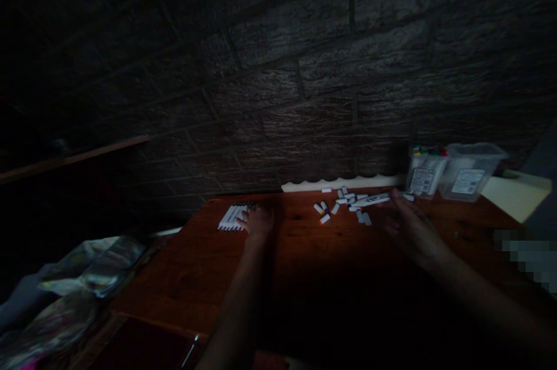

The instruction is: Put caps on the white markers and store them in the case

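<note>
While in the pinch of the right hand (pixel 414 232), marker (pixel 372 200) nearly crosswise, dark end leftward, left hand (pixel 260 222) open-fingered

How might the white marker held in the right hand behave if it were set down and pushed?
The white marker would probably stay stiff, as it juts out straight from the right hand. It is likely light, since that hand alone holds it. Being long and slender, it may roll sideways, though the dim picture hides whether its barrel is round.

wooden table (pixel 304 248), row of white markers (pixel 230 218), scattered white caps (pixel 342 201), two labelled clear tubs (pixel 467 180)
</note>
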Demonstrator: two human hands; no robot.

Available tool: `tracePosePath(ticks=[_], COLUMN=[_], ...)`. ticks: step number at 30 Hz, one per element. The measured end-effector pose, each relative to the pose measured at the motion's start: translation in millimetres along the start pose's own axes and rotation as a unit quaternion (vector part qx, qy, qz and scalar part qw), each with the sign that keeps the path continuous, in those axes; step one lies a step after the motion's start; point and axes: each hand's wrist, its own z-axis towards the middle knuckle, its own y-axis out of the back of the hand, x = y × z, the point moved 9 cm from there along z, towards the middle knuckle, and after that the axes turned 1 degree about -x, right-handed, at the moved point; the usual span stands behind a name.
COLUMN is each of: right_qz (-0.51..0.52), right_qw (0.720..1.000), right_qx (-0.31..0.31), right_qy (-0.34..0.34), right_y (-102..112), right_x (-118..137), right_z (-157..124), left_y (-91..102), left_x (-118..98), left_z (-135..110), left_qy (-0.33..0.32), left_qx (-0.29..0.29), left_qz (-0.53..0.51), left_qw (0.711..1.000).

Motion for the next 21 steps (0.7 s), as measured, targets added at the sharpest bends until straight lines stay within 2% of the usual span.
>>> tracePosePath(ticks=[7, 16, 21], right_qz=[-0.022, -0.02, -0.01], right_qw=[0.999, 0.999, 0.998], right_qx=[0.026, 0.044, 0.054], right_qy=[0.008, 0.008, 0.015], right_y=[-3.2, -8.9, -11.6], right_x=[-2.7, -0.4, -1.0], right_z=[1.4, 0.6, 0.7], left_y=[-3.1, -0.8, -1.9], left_x=[-10.2, -13.0, -17.7], left_z=[-2.1, 0.2, 0.7], left_qy=[-0.043, -0.062, -0.082], left_qx=[-0.001, -0.004, 0.017], left_qz=[0.011, 0.012, -0.004], left_qw=[0.999, 0.998, 0.996])
